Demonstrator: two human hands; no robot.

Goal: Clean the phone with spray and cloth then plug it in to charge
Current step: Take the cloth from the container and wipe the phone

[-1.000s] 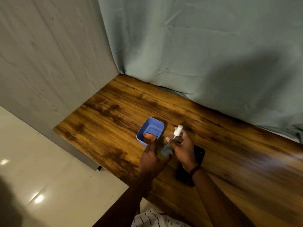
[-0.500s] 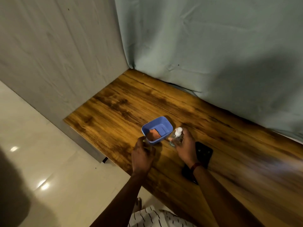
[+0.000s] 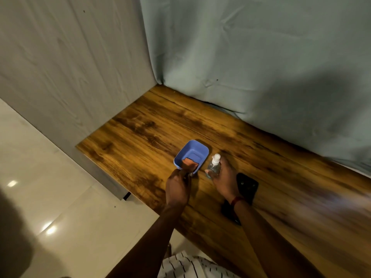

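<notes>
Right hand (image 3: 224, 178) wrapped around spray bottle (image 3: 214, 166), upright on wooden table (image 3: 140, 133). Left hand (image 3: 177, 187) fingers at near rim of blue tray (image 3: 198, 151), grip unclear; cloth (image 3: 188, 162) inside. Phone (image 3: 248, 185) flat, right, under wrist. Far-left tabletop bare.

Glossy wood-grain table (image 3: 140, 137) — clear plastic spray bottle (image 3: 214, 166), creased cloth backdrop (image 3: 261, 57).

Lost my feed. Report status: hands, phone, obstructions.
Left hand at blue tray, fingers on orange cloth. Right hand holding spray bottle upright on table. Phone flat, partly under right wrist. Nothing blocking.
</notes>
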